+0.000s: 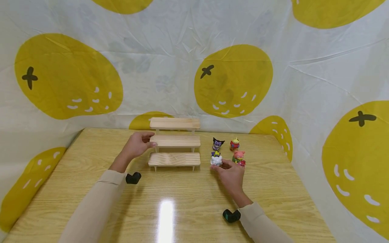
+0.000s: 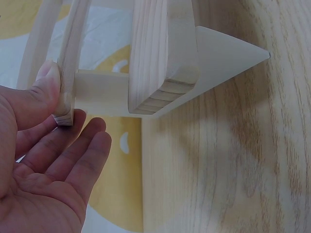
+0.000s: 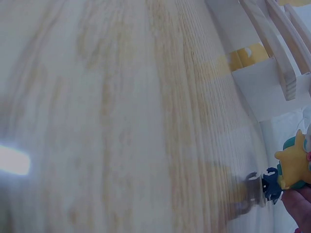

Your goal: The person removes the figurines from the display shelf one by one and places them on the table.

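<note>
A three-tier wooden display shelf [image 1: 174, 159] stands on the table. My left hand [image 1: 137, 145] holds the left end of its middle board [image 2: 69, 92], thumb on one face and a finger at the other, the remaining fingers loosely bent. To the right of the shelf, my right hand [image 1: 232, 175] pinches a small white figurine [image 1: 216, 160] between thumb and fingers, low over the tabletop. A yellow and purple figurine [image 1: 216, 154] shows right behind it. In the right wrist view, a yellow and teal figurine part [image 3: 293, 162] above a dark blue base is beside a fingertip [image 3: 299, 206].
Behind the right hand are a black-eared purple figurine [image 1: 217, 144], a red and yellow one [image 1: 234, 144] and a pink one [image 1: 239, 155], with a small red piece [image 1: 241, 163] by the knuckles. Fruit-printed cloth [image 1: 170, 67] hangs around the wooden table [image 1: 267, 195].
</note>
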{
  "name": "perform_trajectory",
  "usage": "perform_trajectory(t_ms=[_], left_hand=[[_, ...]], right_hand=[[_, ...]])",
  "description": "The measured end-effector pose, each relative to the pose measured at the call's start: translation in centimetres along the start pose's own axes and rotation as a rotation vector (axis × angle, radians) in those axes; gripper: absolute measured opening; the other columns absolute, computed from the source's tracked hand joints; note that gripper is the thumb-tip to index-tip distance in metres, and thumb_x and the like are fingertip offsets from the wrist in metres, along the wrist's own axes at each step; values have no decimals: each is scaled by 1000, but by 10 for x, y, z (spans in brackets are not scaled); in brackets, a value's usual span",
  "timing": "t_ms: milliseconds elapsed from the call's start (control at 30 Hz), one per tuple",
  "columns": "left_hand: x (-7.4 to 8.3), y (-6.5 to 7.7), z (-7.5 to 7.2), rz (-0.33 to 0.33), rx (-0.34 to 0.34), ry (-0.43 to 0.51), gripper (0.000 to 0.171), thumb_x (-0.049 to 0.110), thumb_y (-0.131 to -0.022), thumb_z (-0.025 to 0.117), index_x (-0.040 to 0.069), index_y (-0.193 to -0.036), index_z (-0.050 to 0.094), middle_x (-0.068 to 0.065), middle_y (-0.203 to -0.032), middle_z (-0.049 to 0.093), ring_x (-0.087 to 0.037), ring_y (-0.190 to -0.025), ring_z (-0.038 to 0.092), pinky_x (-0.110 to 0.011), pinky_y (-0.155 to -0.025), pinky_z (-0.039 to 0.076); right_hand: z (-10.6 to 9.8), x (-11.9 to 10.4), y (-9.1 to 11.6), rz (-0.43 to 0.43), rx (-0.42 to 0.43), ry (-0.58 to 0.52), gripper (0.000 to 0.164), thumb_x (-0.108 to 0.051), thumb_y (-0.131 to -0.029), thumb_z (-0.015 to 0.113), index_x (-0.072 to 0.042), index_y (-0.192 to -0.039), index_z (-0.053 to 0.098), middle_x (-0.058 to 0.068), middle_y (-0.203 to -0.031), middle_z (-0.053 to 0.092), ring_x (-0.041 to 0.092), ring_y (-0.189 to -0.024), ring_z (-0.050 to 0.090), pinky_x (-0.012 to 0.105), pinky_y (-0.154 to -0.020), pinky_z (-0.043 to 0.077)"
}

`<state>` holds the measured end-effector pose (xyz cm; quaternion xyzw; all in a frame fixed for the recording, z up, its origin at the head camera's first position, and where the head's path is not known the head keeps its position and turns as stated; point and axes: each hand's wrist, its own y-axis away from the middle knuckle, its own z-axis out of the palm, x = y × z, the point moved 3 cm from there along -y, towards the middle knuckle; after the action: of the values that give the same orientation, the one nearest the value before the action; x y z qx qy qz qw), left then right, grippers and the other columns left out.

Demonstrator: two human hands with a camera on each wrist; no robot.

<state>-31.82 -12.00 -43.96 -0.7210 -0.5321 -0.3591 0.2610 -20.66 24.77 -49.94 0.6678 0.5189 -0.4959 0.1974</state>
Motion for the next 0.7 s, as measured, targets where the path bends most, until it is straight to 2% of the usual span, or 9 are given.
perform_trajectory(t_ms=[133,233,700], left_hand=[[0,-1,0,-13,-6,-3,55,24,-104,67,2,-152,52,-22,-153,56,-42,-140,55,-56,-112,51],[0,-1,0,-17,-6,-8,56,24,-104,67,3,-153,52,-22,-153,56,-42,-140,56,-56,-111,52],[-3,-2,0,-14,-6,-14,56,25,-105,66,3,-154,51,-21,-154,55,-42,-140,55,-56,-112,51]], right_hand=[[0,0,0,5,3,-13,44,-15,-72,97,4,-109,80,21,-103,80,32,-92,80,10,-70,58],[-1,0,0,0,10,-14,45,-14,-72,97,5,-109,80,22,-103,80,32,-91,80,5,-69,54],[0,0,1,28,28,-34,44,-12,-72,97,8,-107,79,25,-101,79,33,-90,80,6,-66,54]])
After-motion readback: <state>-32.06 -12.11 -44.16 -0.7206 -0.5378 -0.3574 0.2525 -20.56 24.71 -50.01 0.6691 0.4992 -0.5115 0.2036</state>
